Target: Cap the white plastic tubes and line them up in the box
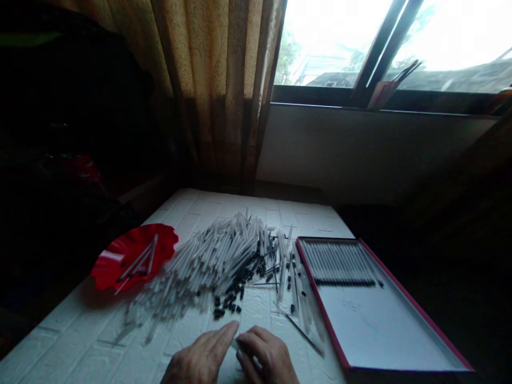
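Note:
At the near edge of the table, my left hand (200, 354) and my right hand (266, 354) are almost touching. My left fingers are pressed together, and my right fingers curl inward. A pale sliver shows between the fingertips, too small and dim to name. Just beyond my hands lie loose black caps (228, 304). Behind them spreads a large heap of clear pen barrels (224, 245). To the right of my right hand, a thin dark refill (304, 335) lies at a slant, near scattered barrels, refills and caps.
A shallow red-rimmed box (404, 330) at the right holds a row of capped pens (344, 261). On the left, a wavy-edged red dish (136, 240) contains several pen pieces. The table (68, 341) has a white brick pattern. Beyond it are a curtain (212, 80) and a window.

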